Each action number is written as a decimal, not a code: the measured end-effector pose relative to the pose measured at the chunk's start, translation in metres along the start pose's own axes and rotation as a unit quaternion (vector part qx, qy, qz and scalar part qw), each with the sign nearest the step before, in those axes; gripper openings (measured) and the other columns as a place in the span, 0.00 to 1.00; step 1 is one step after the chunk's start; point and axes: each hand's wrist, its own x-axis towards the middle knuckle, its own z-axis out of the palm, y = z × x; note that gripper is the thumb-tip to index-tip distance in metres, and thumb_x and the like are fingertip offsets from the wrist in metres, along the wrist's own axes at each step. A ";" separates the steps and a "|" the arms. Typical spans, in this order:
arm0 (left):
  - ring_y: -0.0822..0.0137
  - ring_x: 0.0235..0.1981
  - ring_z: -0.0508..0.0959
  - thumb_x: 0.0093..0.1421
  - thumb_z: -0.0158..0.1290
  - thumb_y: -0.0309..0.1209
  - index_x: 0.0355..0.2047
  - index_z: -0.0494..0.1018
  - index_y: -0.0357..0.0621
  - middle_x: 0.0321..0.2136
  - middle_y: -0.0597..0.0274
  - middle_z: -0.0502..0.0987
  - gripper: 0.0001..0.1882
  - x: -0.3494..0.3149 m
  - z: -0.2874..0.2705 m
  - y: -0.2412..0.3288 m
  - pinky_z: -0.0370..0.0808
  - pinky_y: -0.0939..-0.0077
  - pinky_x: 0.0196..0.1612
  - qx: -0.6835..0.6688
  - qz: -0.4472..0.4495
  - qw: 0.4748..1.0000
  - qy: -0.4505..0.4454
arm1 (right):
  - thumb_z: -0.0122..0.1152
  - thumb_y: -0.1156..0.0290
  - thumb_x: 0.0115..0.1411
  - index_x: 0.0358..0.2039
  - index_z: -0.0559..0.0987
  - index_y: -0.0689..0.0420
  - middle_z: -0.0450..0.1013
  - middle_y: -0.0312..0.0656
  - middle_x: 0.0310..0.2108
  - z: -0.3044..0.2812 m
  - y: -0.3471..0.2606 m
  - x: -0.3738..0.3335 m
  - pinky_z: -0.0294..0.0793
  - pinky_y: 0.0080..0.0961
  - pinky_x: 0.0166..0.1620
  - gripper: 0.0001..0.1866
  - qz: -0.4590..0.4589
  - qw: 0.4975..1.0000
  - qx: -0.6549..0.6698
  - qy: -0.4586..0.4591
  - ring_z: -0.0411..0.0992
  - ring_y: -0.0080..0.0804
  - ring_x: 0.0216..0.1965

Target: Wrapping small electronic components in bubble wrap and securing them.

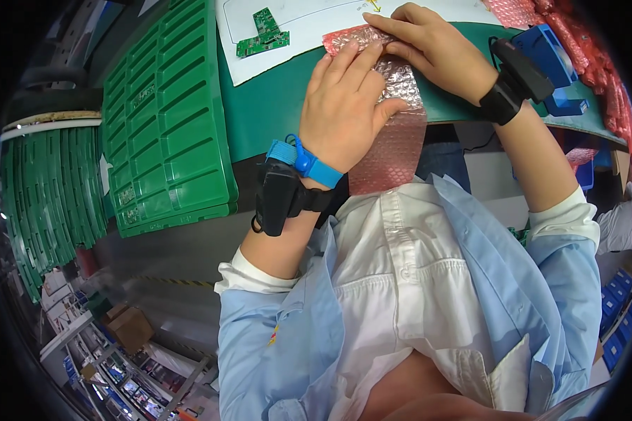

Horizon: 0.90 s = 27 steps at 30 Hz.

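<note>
A strip of pink bubble wrap (390, 151) hangs over the near edge of the green table toward my lap. On the table its far end is folded into a bundle; I cannot see whether anything is inside. My left hand (347, 105) lies over the bundle's left side, fingers pressing on it and thumb pointing right. From the right, my right hand (439, 52) grips the bundle's far edge with fingertips and thumb. Two green circuit boards (263, 35) lie on a white sheet (316, 35) to the left of the wrap, one partly across the other.
Left of the table work area stands a stack of green slotted trays (168, 133), with more green trays (53, 196) beyond. A blue tape-dispenser-like holder (565, 70) sits by my right wrist. Red bubble wrap (604, 77) is heaped along the right edge.
</note>
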 end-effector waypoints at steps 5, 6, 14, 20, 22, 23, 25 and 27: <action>0.52 0.58 0.70 0.54 0.61 0.43 0.35 0.75 0.42 0.57 0.53 0.71 0.18 0.003 0.003 0.006 0.64 0.51 0.59 0.032 -0.019 0.999 0.034 | 0.60 0.70 0.61 0.52 0.76 0.60 0.70 0.49 0.36 0.009 -0.002 -0.003 0.71 0.34 0.45 0.19 0.019 0.999 -0.027 0.021 0.70 0.47 0.39; 0.51 0.58 0.70 0.55 0.61 0.43 0.35 0.75 0.42 0.57 0.54 0.72 0.17 0.003 0.004 0.007 0.64 0.51 0.58 0.042 -0.025 0.998 0.030 | 0.60 0.70 0.61 0.52 0.77 0.60 0.70 0.48 0.36 0.009 0.003 -0.004 0.71 0.33 0.45 0.18 0.006 0.999 0.013 0.031 0.71 0.45 0.39; 0.56 0.60 0.67 0.55 0.60 0.41 0.34 0.76 0.44 0.58 0.57 0.71 0.14 -0.001 0.009 0.007 0.62 0.44 0.59 0.021 -0.061 0.997 0.044 | 0.58 0.71 0.63 0.47 0.79 0.62 0.75 0.45 0.37 -0.002 0.021 -0.002 0.71 0.28 0.47 0.13 0.064 0.968 0.186 0.154 0.73 0.38 0.40; 0.58 0.61 0.66 0.55 0.60 0.41 0.33 0.76 0.43 0.58 0.58 0.71 0.14 0.000 0.010 0.007 0.61 0.43 0.59 0.010 -0.071 0.996 0.050 | 0.63 0.73 0.60 0.53 0.76 0.55 0.76 0.39 0.37 0.002 0.023 -0.005 0.73 0.30 0.46 0.19 -0.080 0.992 -0.020 0.096 0.75 0.37 0.39; 0.58 0.61 0.66 0.54 0.61 0.41 0.33 0.76 0.44 0.57 0.58 0.71 0.15 0.002 0.011 0.007 0.61 0.43 0.59 0.002 -0.069 0.996 0.064 | 0.61 0.72 0.60 0.49 0.78 0.58 0.76 0.42 0.37 -0.007 0.016 0.006 0.73 0.30 0.46 0.16 -0.044 0.994 0.016 0.095 0.75 0.38 0.40; 0.59 0.62 0.66 0.54 0.61 0.41 0.33 0.76 0.44 0.57 0.59 0.71 0.15 0.001 0.010 0.007 0.61 0.43 0.59 -0.001 -0.068 0.995 0.071 | 0.60 0.71 0.60 0.45 0.79 0.60 0.77 0.45 0.37 -0.014 0.010 0.015 0.73 0.29 0.47 0.13 -0.002 0.994 0.049 0.099 0.75 0.39 0.40; 0.59 0.62 0.65 0.53 0.61 0.41 0.33 0.76 0.44 0.57 0.59 0.71 0.15 -0.002 0.009 0.007 0.61 0.43 0.59 0.002 -0.074 0.995 0.073 | 0.59 0.71 0.61 0.41 0.81 0.62 0.77 0.47 0.37 -0.016 0.002 0.031 0.73 0.28 0.47 0.11 0.035 0.991 0.081 0.101 0.75 0.40 0.40; 0.59 0.62 0.65 0.53 0.61 0.41 0.34 0.77 0.44 0.56 0.59 0.72 0.15 0.000 0.008 0.007 0.61 0.44 0.59 -0.001 -0.070 0.995 0.076 | 0.60 0.69 0.59 0.41 0.81 0.62 0.77 0.49 0.37 -0.008 -0.005 0.062 0.74 0.31 0.46 0.12 0.015 0.995 0.087 0.053 0.76 0.43 0.40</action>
